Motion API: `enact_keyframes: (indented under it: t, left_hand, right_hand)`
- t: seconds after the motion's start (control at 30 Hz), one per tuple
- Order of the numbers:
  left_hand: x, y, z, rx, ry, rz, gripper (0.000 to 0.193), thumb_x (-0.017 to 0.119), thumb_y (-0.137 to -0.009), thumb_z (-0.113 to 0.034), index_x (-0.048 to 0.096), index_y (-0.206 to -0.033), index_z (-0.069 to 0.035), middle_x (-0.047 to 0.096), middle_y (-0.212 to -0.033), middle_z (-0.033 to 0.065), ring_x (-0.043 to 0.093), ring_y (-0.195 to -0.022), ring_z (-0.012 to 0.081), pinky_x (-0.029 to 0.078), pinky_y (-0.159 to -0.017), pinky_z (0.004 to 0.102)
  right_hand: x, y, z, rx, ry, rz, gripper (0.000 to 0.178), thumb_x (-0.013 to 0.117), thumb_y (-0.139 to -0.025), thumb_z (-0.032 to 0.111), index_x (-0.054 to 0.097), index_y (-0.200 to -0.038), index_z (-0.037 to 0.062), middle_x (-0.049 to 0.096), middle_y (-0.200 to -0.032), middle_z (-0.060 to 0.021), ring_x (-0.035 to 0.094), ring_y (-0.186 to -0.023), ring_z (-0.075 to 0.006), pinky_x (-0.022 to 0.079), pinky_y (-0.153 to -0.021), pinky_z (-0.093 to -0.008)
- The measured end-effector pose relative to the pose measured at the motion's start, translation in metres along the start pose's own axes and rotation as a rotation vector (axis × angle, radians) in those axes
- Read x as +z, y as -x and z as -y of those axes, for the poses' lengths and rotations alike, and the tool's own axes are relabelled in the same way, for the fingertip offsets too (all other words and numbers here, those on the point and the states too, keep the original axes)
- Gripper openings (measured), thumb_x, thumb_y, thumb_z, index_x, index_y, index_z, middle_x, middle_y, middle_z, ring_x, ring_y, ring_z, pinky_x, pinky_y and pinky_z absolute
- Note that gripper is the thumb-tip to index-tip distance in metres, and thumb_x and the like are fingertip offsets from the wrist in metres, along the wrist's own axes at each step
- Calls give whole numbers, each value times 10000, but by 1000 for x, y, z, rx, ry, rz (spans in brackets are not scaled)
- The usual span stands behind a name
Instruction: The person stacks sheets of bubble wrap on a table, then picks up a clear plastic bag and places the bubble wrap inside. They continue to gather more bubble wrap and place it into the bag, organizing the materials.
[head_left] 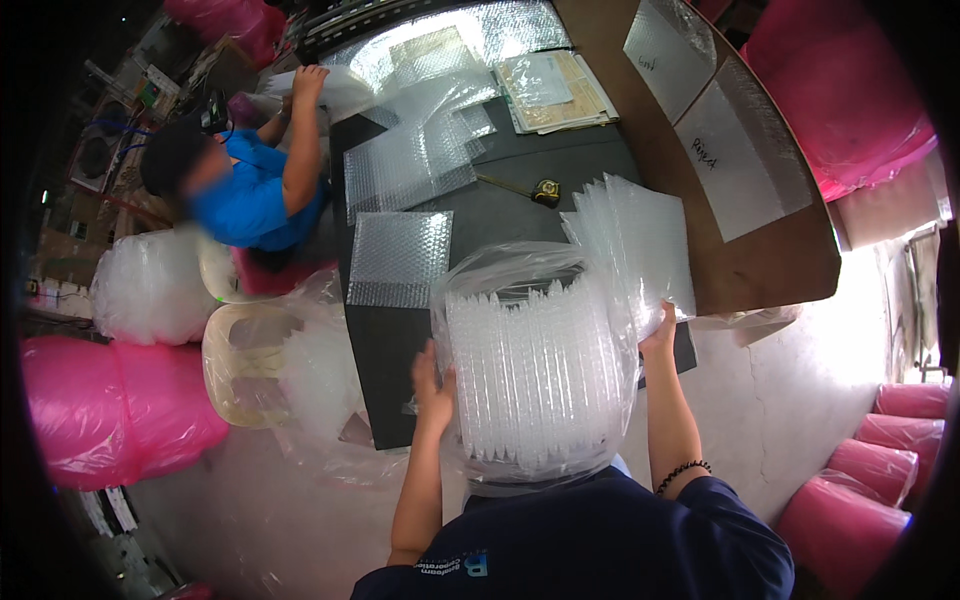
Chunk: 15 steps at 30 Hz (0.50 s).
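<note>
A clear plastic bag [621, 400] stands upright against my body at the table's near edge. It is packed with a row of bubble-wrap pouches [532, 375] standing on edge. Along the bag's left side is my left hand [433, 393], its fingers stretched out beside the plastic. On the right, my right hand [660, 332] is closed at the lower corner of a fanned stack of bubble-wrap sheets [640, 235], just outside the bag. Part of its grip is hidden. A single bubble-wrap sheet [399, 258] lies on the dark table, left of the bag's opening.
On the dark table [560, 160] are a tape measure [545, 192], overlapping bubble-wrap sheets [410, 160] and papers [556, 90]. A brown panel [745, 262] borders the right side. A co-worker in blue [262, 190] works at the left, near a cream chair [235, 350] and pink wrapped bundles [120, 410].
</note>
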<state>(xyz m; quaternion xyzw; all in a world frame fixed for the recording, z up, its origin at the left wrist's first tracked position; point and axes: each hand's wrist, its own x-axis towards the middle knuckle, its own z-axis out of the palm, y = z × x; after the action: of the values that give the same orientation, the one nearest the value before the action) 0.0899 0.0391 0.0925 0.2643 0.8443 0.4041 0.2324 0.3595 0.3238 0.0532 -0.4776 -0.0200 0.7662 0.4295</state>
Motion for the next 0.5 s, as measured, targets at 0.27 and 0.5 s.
enact_keyframes:
  t: [0.27,0.5]
  left_hand:
    - [9,-98,-151,763,24,13,386,602,-825,-241,529,-1161,-67,500,-1202,139,457,-1128,309,341,-965,401]
    - [136,-183,-240,763,32,336,515,611,-807,-352,510,-1193,-27,501,-1206,154,459,-1150,307,360,-958,373]
  right_hand:
    - [-12,-10,4,134,-56,-34,636,603,-715,397,428,-1230,69,479,-1247,-124,465,-1125,-306,335,-943,-508]
    - [-58,-46,2,120,-29,49,689,604,-739,368,350,-1308,74,417,-1323,-130,387,-1215,-334,273,-1004,-519]
